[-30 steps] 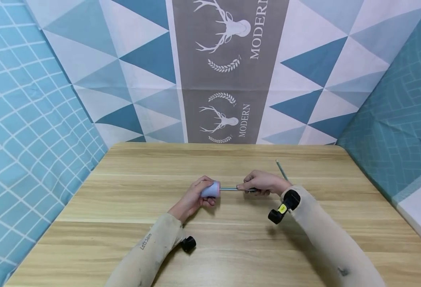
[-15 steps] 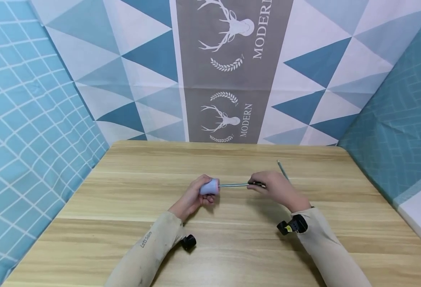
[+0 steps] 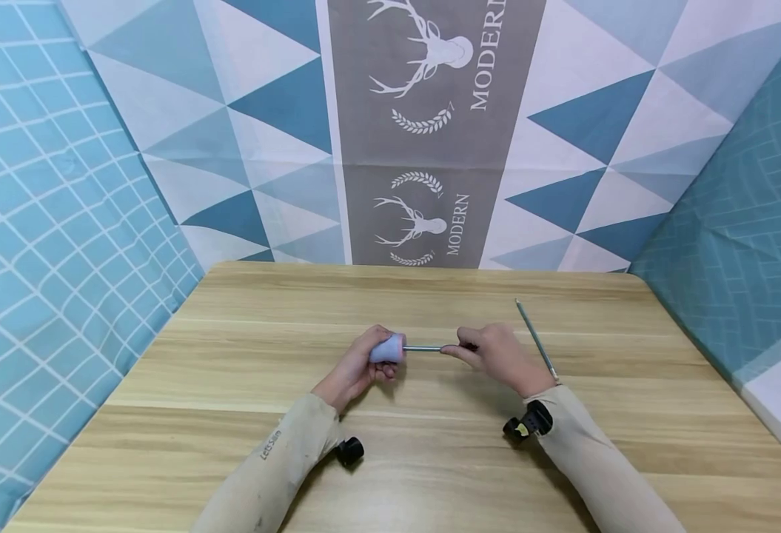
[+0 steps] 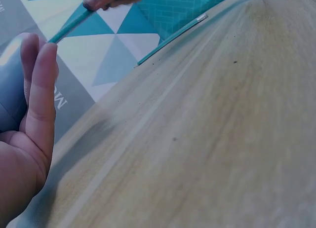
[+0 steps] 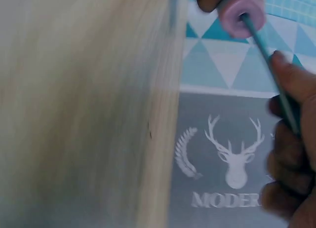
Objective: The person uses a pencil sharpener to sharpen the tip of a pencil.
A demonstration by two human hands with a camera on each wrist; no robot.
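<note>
I'm seeing a smooth pale-blue cylinder (image 3: 386,349), its pink end (image 5: 228,15) taking a teal pencil (image 3: 422,349), the left hand (image 3: 358,363) gripping the cylinder over the table (image 3: 403,459), the right hand (image 3: 497,354) pinching the pencil.

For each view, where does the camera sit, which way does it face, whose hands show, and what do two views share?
Head: worn on the head, facing forward and down over the wooden table; left hand, right hand and both sleeves show.
Left wrist: on that wrist, looking past its own fingers across the tabletop; part of the right hand shows at the top.
Right wrist: on that wrist, looking past its own hand at the lavender cylinder's pink end; a bit of the left hand shows.
Shared: head and left wrist both show the loose pencil.
</note>
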